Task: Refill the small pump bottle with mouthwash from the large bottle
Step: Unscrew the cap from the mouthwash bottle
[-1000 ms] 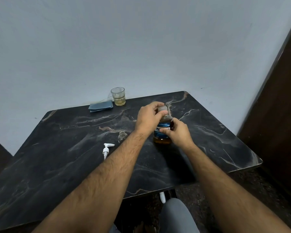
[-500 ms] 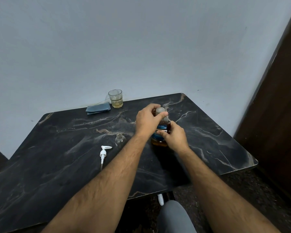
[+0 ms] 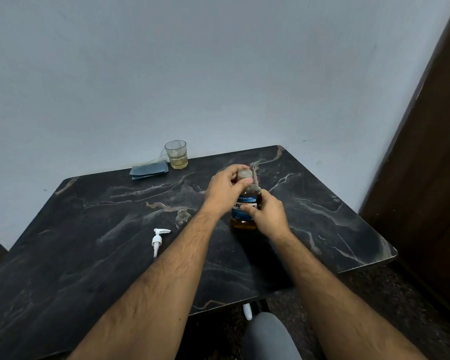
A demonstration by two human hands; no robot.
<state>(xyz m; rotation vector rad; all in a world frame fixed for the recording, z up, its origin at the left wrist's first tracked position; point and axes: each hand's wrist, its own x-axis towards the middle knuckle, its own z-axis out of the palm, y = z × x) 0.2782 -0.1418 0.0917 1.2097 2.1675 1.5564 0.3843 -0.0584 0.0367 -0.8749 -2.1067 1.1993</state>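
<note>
Right now the large bottle (image 3: 244, 209) stands on the tabletop (image 3: 89, 229), just right of the frame's middle. The left hand (image 3: 225, 189) curls its fingers round the cap (image 3: 244, 174). The right hand (image 3: 268, 215) grips the body. To open it well, hold the body steady and twist only the cap. The small pump bottle (image 3: 183, 218) waits open just left, its pump (image 3: 157, 240) lying nearby.

two bottles (image 3: 244, 209) (image 3: 183, 218), one pump head (image 3: 157, 239), one glass (image 3: 176, 154)
</note>
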